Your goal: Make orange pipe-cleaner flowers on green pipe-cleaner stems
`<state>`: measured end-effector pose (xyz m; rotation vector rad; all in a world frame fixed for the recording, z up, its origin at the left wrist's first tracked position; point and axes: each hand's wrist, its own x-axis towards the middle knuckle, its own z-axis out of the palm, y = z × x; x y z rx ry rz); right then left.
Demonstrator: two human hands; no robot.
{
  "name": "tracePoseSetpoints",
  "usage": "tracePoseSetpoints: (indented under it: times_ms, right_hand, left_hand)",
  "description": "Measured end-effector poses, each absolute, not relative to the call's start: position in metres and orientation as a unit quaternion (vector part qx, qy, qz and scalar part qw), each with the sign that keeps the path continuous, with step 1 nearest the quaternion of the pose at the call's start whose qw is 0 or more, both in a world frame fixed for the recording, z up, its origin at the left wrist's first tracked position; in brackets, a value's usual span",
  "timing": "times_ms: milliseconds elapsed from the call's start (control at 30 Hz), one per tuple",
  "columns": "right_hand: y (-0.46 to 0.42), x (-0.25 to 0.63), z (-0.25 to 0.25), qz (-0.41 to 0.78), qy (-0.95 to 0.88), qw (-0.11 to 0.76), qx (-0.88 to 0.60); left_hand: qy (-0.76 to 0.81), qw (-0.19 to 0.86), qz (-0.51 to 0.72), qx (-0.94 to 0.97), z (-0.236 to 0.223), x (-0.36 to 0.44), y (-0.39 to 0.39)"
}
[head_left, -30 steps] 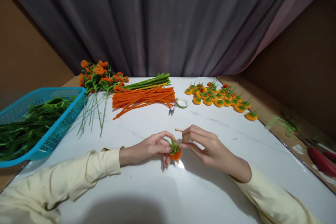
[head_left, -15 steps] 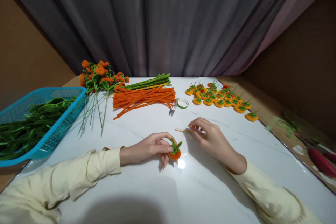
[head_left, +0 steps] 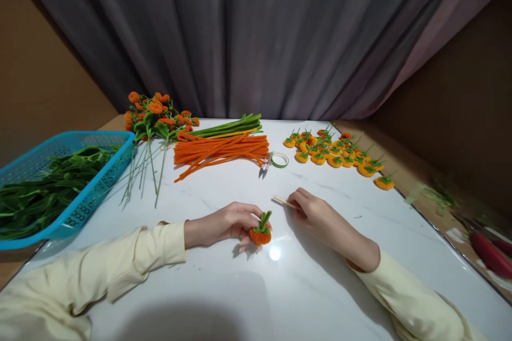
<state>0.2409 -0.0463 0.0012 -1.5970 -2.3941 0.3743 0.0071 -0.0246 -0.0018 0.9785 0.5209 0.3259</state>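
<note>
Between its fingers, my left hand (head_left: 230,224) holds an orange pipe-cleaner flower (head_left: 261,237) low over the white tabletop. Green fuzzy ends stick up from the flower's top. My right hand (head_left: 314,213) is closed around a thin wooden stick (head_left: 285,202), whose tip points left; the rest of the stick is hidden in the fingers. A gap of bare table separates the stick from the flower. Beyond the hands lie orange pipe cleaners (head_left: 224,150), a roll of green tape (head_left: 279,160) and small scissors (head_left: 264,169), partly covered by the pipe cleaners.
A blue basket (head_left: 100,181) of green leaves stands at the left. Finished-looking orange flowers with stems (head_left: 154,109) lie at the back left, beside green pipe cleaners (head_left: 228,127). Several yellow-orange flower heads (head_left: 336,160) sit at the back right. Red-handled pliers (head_left: 490,253) rest at the right edge.
The flower in my left hand has shifted slightly left and turned more upright. My right hand has curled its fingers more tightly around the stick, which now points more steeply up to the left.
</note>
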Motion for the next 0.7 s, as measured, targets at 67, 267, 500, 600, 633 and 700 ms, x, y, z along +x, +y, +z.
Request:
tracePoseSetpoints:
  times_ms: [67, 267, 500, 600, 633, 700]
  right_hand:
    - [-0.046, 0.243, 0.009, 0.165, -0.837, 0.130, -0.505]
    - [-0.043, 0.246, 0.056, 0.245, -0.871, 0.078, -0.419]
    - [-0.045, 0.224, 0.076, 0.427, -0.786, 0.050, -0.445]
    - [-0.045, 0.220, 0.081, 0.495, -0.719, 0.063, -0.483]
    - [-0.046, 0.219, 0.084, 0.502, -0.702, 0.077, -0.499]
    - [-0.050, 0.216, 0.091, 0.503, -0.677, 0.109, -0.526]
  left_hand:
    - [0.244, 0.845, 0.153, 0.451, -0.003, 0.007, -0.023]
    - [0.242, 0.844, 0.146, 0.457, -0.007, 0.004, -0.022]
    - [0.301, 0.699, 0.269, 0.591, -0.001, 0.006, -0.034]
    - [0.338, 0.639, 0.278, 0.632, -0.001, 0.007, -0.038]
    - [0.348, 0.620, 0.282, 0.645, -0.002, 0.006, -0.038]
    - [0.363, 0.588, 0.294, 0.660, -0.004, 0.006, -0.039]
